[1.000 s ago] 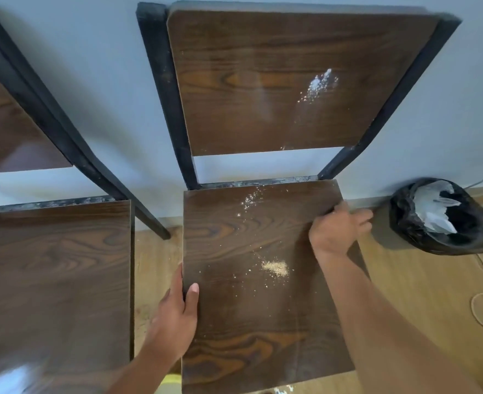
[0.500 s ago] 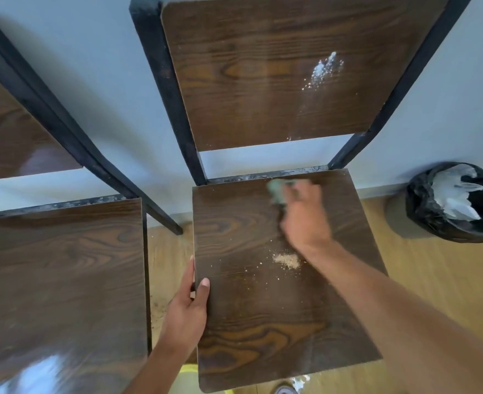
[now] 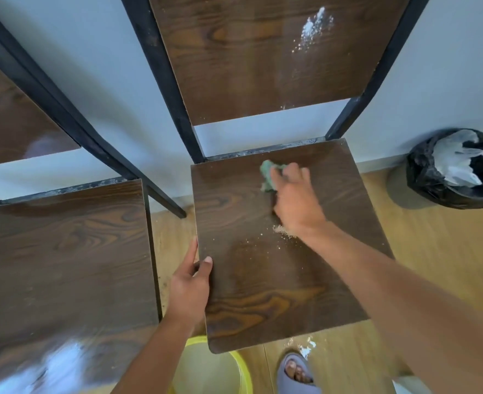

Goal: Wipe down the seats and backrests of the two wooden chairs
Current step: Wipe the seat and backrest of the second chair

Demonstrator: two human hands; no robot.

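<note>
Two bare hands work on the right chair, seen from above. Right hand (image 3: 295,199) is closed around a green cloth (image 3: 268,177) and presses it onto the seat (image 3: 263,280) near the rear edge, at about 12 o'clock on the seat. Only a bunched corner of the cloth shows past the fingertips. Left hand (image 3: 190,282) grips the seat's left edge at 9 o'clock, thumb lying on top of the wood and fingers curled down the side.

Pale crumbs (image 3: 281,230) lie on the seat just beside the right wrist, with finer specks scattered toward 7 o'clock. Backrest (image 3: 263,58) of this chair stands at 12 o'clock and carries a white powdery smear (image 3: 313,27) at its upper right.

Left chair (image 3: 61,260) stands just beside the first, at 9 o'clock, with a narrow strip of wooden floor (image 3: 439,251) between the two seats. Both chairs stand against a pale wall.

At 3 o'clock a bin (image 3: 422,177) lined with a black bag holds white crumpled material. At 6 o'clock a yellow bucket (image 3: 244,371) sits partly under the seat's front edge, beside a foot in a grey slipper (image 3: 297,373).
</note>
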